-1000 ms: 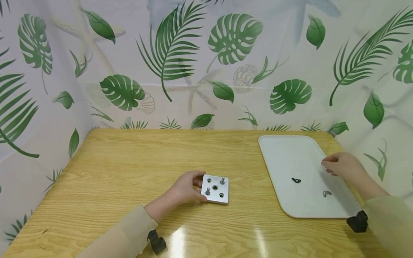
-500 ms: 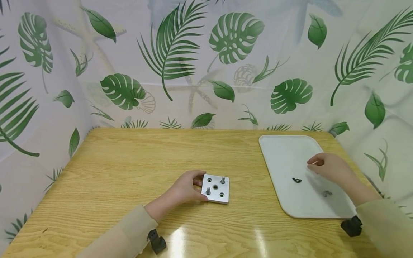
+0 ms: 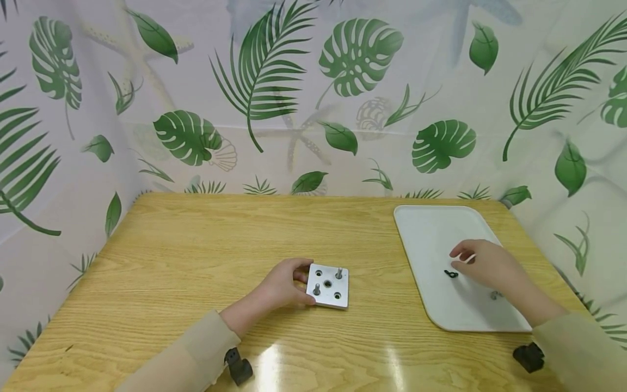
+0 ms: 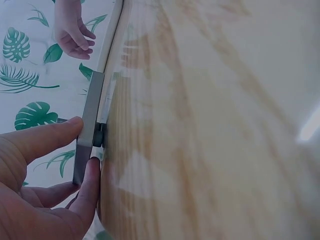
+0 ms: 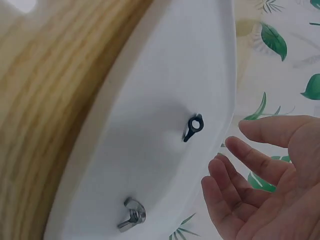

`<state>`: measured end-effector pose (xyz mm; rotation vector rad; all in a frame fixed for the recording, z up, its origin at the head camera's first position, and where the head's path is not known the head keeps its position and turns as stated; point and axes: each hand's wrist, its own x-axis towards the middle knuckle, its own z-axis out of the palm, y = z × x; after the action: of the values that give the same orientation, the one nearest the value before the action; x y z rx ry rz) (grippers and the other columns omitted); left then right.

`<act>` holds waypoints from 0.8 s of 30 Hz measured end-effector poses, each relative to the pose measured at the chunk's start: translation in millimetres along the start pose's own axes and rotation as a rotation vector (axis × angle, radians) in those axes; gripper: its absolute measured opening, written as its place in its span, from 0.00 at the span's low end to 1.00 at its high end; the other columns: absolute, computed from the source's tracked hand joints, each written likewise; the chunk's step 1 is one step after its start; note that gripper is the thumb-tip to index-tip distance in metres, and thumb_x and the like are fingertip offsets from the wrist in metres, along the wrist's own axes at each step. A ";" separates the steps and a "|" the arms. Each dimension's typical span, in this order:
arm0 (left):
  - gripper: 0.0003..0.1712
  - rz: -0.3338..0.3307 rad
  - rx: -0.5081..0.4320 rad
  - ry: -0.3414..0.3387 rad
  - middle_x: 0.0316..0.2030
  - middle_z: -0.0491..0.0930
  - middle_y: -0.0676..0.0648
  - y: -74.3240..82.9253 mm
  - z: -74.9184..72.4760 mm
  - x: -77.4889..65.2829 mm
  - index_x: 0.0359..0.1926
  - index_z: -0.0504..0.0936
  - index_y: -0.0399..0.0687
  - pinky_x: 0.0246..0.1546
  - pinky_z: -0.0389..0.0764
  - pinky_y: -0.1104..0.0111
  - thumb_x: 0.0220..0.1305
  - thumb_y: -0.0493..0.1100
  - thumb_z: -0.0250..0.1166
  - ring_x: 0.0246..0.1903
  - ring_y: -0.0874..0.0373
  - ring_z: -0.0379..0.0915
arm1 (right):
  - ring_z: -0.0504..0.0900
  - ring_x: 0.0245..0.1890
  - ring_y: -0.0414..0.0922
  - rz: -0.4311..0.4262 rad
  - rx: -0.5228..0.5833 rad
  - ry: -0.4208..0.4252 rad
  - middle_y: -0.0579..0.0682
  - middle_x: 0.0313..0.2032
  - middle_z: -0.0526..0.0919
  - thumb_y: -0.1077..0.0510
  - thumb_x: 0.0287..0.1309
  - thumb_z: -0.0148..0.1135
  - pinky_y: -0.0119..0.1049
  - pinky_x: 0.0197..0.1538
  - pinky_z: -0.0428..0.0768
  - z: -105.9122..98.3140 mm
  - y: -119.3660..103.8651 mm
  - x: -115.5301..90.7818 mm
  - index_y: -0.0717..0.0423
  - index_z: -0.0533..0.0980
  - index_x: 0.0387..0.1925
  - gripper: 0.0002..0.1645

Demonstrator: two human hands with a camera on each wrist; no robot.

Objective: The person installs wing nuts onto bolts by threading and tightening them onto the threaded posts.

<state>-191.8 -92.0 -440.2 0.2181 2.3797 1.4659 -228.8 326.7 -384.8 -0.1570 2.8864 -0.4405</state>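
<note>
My left hand (image 3: 280, 286) grips the left side of a square silver metal plate (image 3: 327, 296) on the table. The plate has round holes, and two threaded studs stand up from it at opposite corners. Edge-on in the left wrist view, the plate (image 4: 90, 117) has a dark round foot under it. My right hand (image 3: 490, 267) hovers over the white tray (image 3: 426, 234), fingers loosely bent, with nothing held. Just below its fingertips lies a black wing nut (image 3: 451, 274). A silver wing nut (image 5: 134, 215) lies nearer the tray's front, partly hidden by the right wrist in the head view.
The tray stands at the right side of the wooden table (image 3: 220, 234), its raised rim all round. Leaf-printed cloth (image 3: 294, 98) encloses the back and sides. Each wrist carries a small black camera; the left wrist camera (image 3: 238, 367) sits low over the table.
My right hand has moved left across the tray, from its right edge to the black wing nut. The left hand and the plate have stayed in place.
</note>
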 end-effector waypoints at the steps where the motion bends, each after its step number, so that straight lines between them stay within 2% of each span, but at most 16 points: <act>1: 0.50 0.000 -0.002 -0.001 0.51 0.83 0.39 0.4 -0.1 -0.2 0.73 0.71 0.30 0.45 0.87 0.68 0.48 0.23 0.81 0.44 0.57 0.79 | 0.83 0.45 0.59 -0.002 -0.002 -0.002 0.65 0.48 0.85 0.54 0.69 0.67 0.45 0.39 0.82 0.8 -1.4 -0.4 0.62 0.83 0.51 0.17; 5: 0.50 0.008 0.012 -0.002 0.51 0.83 0.38 1.7 -0.8 -1.5 0.73 0.71 0.29 0.44 0.87 0.68 0.48 0.23 0.81 0.44 0.56 0.80 | 0.83 0.44 0.57 0.000 -0.004 -0.007 0.65 0.47 0.85 0.55 0.68 0.68 0.45 0.39 0.83 5.6 -3.9 -1.5 0.62 0.83 0.50 0.16; 10: 0.50 0.013 0.021 0.005 0.57 0.82 0.37 1.9 -0.4 -2.1 0.73 0.71 0.29 0.45 0.87 0.68 0.48 0.23 0.82 0.47 0.55 0.80 | 0.83 0.42 0.56 -0.011 -0.003 -0.005 0.63 0.45 0.86 0.56 0.66 0.69 0.45 0.39 0.83 10.7 -0.3 -3.3 0.63 0.83 0.49 0.16; 15: 0.50 0.012 0.018 0.015 0.61 0.81 0.36 0.9 0.8 -1.5 0.73 0.71 0.29 0.47 0.87 0.67 0.48 0.23 0.82 0.48 0.54 0.80 | 0.83 0.40 0.52 -0.042 0.004 0.004 0.59 0.41 0.86 0.55 0.63 0.73 0.40 0.36 0.80 13.6 4.4 -5.0 0.62 0.83 0.48 0.17; 20: 0.50 0.014 0.044 0.034 0.60 0.82 0.37 2.4 1.2 -2.9 0.72 0.72 0.29 0.48 0.87 0.67 0.47 0.24 0.82 0.48 0.54 0.81 | 0.79 0.33 0.46 -0.062 0.013 0.018 0.53 0.34 0.85 0.57 0.61 0.75 0.37 0.34 0.75 16.5 4.7 -6.1 0.63 0.83 0.44 0.15; 24: 0.51 0.021 0.042 0.032 0.58 0.82 0.36 4.0 1.1 -5.0 0.73 0.71 0.29 0.48 0.87 0.66 0.45 0.23 0.82 0.47 0.54 0.81 | 0.76 0.31 0.45 -0.064 0.019 0.026 0.52 0.31 0.83 0.59 0.61 0.75 0.37 0.34 0.74 19.1 3.7 -6.8 0.64 0.83 0.42 0.14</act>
<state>-187.0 -90.7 -436.2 0.2319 2.4427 1.4408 -218.1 325.7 -402.4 -0.2433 2.9080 -0.4840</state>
